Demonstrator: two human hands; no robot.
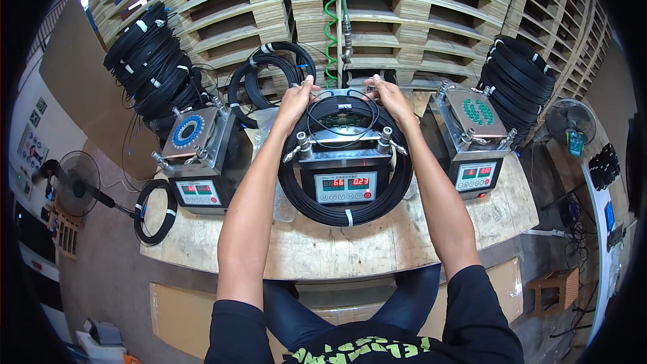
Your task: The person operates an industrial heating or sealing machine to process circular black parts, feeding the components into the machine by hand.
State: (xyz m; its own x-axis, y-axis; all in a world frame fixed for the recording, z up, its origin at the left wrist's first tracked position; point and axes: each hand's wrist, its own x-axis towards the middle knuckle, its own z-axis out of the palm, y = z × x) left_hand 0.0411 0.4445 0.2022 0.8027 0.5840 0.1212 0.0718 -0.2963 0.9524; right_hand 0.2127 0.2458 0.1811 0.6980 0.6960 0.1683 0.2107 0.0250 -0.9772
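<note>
A polishing-type bench machine [345, 180] with a red digital display stands in front of me. A large coil of black cable [349, 218], tied with white bands, hangs around it. Thin black leads loop over its top plate [344, 136]. Two metal clamp knobs with levers, one on the left [302, 140] and one on the right [385, 136], show at its near corners. My left hand [296, 102] and my right hand [392, 101] reach to the far corners, thumbs raised and fingers curled inward at the clamp levers there, which the fingers mostly hide.
Similar machines stand left [195, 185] and right [476, 174], the left with a blue ring of parts, the right with green ones. Black cable coils are stacked at far left [145, 61] and far right [517, 87]. A green air hose [331, 13] hangs before wooden pallets [431, 17].
</note>
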